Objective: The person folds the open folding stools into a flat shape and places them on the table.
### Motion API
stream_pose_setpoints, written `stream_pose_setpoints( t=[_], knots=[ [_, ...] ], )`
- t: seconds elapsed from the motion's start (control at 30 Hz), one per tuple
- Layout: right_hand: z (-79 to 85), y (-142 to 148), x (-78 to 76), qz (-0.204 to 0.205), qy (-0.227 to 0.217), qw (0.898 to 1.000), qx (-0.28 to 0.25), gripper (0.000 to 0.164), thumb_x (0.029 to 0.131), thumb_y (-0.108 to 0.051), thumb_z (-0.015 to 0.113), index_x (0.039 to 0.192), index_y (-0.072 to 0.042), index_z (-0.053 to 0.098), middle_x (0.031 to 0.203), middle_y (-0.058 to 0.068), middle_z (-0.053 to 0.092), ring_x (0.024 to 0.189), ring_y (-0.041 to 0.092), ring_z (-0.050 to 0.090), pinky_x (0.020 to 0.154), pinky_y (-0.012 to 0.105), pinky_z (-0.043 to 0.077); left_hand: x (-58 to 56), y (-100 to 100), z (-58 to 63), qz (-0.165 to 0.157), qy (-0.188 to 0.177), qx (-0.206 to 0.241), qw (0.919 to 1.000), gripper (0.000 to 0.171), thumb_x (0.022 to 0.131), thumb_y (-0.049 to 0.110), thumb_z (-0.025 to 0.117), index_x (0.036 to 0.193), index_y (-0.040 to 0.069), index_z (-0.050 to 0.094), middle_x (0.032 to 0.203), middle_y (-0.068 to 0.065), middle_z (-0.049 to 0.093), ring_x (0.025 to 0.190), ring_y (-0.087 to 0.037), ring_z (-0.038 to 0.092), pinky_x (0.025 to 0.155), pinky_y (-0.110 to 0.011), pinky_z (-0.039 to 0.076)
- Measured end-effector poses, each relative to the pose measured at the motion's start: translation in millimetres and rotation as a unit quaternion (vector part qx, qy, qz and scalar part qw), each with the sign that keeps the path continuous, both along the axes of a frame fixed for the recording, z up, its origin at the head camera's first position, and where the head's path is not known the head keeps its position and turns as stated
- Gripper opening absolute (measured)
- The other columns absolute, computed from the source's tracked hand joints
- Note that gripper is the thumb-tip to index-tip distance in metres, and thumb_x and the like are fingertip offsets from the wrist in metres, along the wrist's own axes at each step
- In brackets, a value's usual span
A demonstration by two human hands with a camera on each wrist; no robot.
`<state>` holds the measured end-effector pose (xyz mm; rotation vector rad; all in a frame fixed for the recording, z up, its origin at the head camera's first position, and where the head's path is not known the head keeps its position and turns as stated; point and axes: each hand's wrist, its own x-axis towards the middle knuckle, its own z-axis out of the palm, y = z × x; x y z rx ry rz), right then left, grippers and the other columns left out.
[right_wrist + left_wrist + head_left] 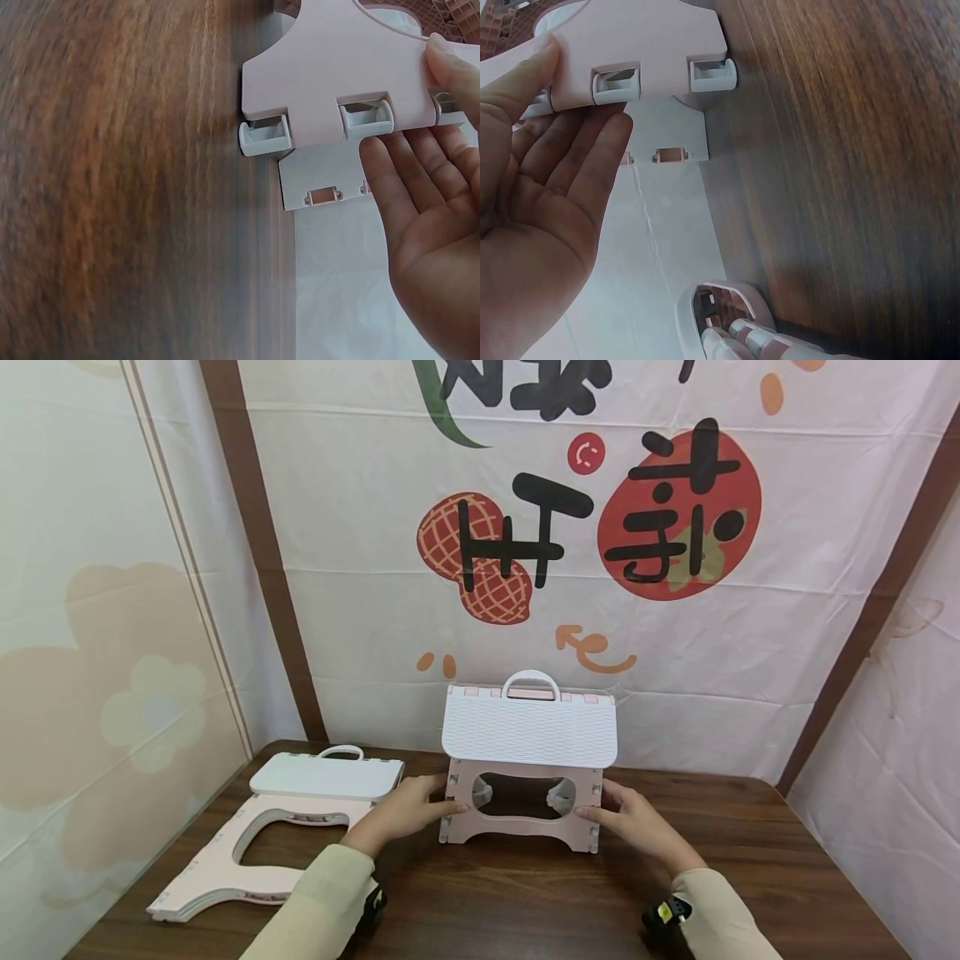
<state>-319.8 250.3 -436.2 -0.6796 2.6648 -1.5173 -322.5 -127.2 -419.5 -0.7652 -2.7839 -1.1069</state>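
A pink and white folding stool (528,727) stands partly unfolded on the table, its white textured seat tilted toward me and its carry handle (531,675) at the top. My left hand (408,810) grips the stool's left edge, thumb on the pink front leg panel (652,37) and fingers behind it. On the opposite edge my right hand (633,822) holds the matching side, its thumb on the pink panel (322,75) as well. White hinge clips (367,118) line the panel edges. The far leg panel is mostly hidden behind the front one.
A second folding stool (225,852) lies flat at the left of the dark wooden table (510,902), beside my left forearm. Directly behind the table hangs a printed white curtain (360,610). More fabric (892,718) hangs on the right side.
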Motion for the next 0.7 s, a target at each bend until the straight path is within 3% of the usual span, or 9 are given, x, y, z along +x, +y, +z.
stream_pose_setpoints(
  t=[0.7],
  knots=[
    [-2.8, 0.3, -3.8, 0.006, 0.002, 1.0, 0.008, 0.054, 0.094, -0.033, 0.073, 0.136, -0.003, 0.057, 0.114, 0.009, 0.069, 0.101, 0.022, 0.065, 0.08, 0.033, 0.055, -2.2, 0.5, -2.5, 0.008, -0.009, 0.002, 0.9999, 0.05, 0.094, 0.042, 0.07, 0.124, 0.003, 0.066, 0.116, -0.011, 0.07, 0.102, -0.024, 0.068, 0.086, -0.048, 0.054]
  ],
)
